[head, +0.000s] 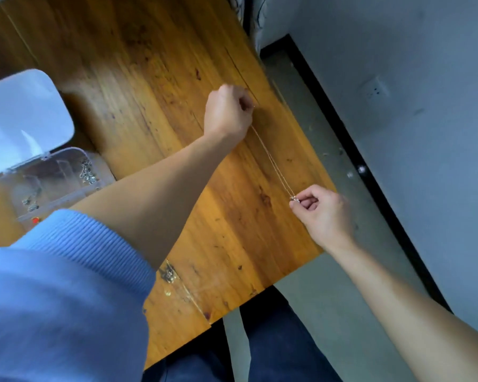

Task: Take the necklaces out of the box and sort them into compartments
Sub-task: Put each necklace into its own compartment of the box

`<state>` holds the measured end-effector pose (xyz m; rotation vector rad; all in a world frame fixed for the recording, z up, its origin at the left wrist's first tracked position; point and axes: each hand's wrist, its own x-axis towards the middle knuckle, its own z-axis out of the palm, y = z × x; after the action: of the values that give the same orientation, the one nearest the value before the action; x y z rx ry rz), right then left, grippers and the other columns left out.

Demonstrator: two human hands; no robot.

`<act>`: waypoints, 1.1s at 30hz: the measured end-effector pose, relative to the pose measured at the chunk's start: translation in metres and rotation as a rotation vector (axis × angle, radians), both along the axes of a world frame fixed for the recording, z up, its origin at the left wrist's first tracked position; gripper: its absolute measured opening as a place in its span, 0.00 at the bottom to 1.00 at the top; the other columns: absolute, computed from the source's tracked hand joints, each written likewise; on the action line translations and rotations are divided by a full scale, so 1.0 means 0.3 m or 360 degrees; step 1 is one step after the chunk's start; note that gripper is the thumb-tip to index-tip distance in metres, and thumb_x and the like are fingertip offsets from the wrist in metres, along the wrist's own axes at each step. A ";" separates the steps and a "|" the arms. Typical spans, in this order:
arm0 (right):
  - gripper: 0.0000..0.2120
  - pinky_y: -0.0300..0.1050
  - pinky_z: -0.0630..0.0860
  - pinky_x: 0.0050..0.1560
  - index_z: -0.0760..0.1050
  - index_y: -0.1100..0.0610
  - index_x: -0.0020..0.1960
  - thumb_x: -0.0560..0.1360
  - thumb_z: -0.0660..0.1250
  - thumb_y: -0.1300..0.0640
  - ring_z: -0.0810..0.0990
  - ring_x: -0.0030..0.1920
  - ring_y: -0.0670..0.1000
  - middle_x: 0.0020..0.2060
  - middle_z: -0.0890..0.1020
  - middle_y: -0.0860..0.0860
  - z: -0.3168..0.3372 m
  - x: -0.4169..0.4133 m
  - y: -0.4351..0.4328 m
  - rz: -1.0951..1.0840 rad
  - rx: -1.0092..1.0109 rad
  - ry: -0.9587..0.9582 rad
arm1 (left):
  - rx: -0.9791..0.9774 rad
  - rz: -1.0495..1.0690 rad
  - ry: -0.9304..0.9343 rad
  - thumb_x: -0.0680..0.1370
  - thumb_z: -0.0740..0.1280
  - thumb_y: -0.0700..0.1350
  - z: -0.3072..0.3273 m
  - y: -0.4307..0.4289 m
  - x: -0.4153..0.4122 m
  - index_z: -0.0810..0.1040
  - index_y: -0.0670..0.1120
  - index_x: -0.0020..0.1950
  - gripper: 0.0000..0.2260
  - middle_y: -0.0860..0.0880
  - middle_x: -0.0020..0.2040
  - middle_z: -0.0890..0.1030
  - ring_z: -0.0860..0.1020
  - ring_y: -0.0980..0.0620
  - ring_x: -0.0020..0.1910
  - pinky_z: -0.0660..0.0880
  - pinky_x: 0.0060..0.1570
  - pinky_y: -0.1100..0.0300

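A thin gold necklace (pixel 271 158) is held stretched in the air above the wooden surface (pixel 155 106), well apart from the compartment box (pixel 64 175) at the left edge. The left hand (pixel 228 113), farther out, is closed into a fist on one end of the chain; the right hand (pixel 324 213), nearer and to the right, has its grip pinched together on the small pendant (pixel 294 199) at the other end. The chain appears doubled, two fine strands running side by side between the hands.

The main risk is judged to be strain: if the hands are drawn further apart, so fine a chain could be snapped or its clasp pulled open. If either grip is loosened, the free end could swing past the right edge of the surface and be dropped to the floor (pixel 329 150), which lies directly beside. When slack is let in, the two strands could twist and knot. The box, with its white lid (pixel 25 114) raised, is partly hidden behind the blue sleeve (pixel 66 285), so a compartment already holding pieces could be chosen by mistake.
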<state>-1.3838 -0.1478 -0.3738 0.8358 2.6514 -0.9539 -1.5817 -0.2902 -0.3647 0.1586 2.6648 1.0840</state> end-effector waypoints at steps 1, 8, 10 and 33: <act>0.05 0.48 0.79 0.34 0.81 0.51 0.39 0.68 0.75 0.52 0.78 0.32 0.47 0.30 0.79 0.43 -0.001 0.000 0.005 0.0007 0.0002 -0.0006 | -0.0049 -0.0054 0.0031 0.76 0.67 0.36 -0.011 0.005 -0.001 0.83 0.44 0.48 0.07 0.52 0.46 0.79 0.76 0.57 0.46 0.73 0.42 0.68; 0.07 0.51 0.79 0.37 0.79 0.51 0.40 0.68 0.76 0.51 0.77 0.32 0.48 0.29 0.78 0.44 0.002 -0.007 0.033 0.0140 -0.0073 -0.0033 | -0.0165 -0.0134 0.0166 0.75 0.70 0.42 -0.021 -0.006 -0.023 0.82 0.44 0.50 0.05 0.47 0.52 0.79 0.77 0.53 0.48 0.76 0.46 0.62; 0.07 0.50 0.79 0.37 0.80 0.50 0.43 0.68 0.75 0.50 0.76 0.32 0.48 0.30 0.78 0.44 0.017 -0.015 0.029 0.0169 -0.0046 -0.0018 | -0.0159 -0.0037 0.0190 0.75 0.71 0.44 0.003 -0.042 -0.018 0.82 0.44 0.50 0.06 0.48 0.51 0.78 0.75 0.53 0.46 0.74 0.45 0.61; 0.22 0.53 0.81 0.49 0.79 0.57 0.60 0.69 0.71 0.48 0.83 0.48 0.53 0.47 0.82 0.52 0.141 -0.725 -0.922 0.0530 -0.0577 0.0165 | -0.0255 0.1271 0.0131 0.77 0.68 0.46 0.130 -1.188 0.422 0.80 0.43 0.56 0.11 0.45 0.52 0.80 0.76 0.54 0.49 0.71 0.49 0.65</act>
<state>-1.6012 -0.4243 -0.3316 0.2617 2.4718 -1.3506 -1.4550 -0.6466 -0.3256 -0.9829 2.9267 1.0410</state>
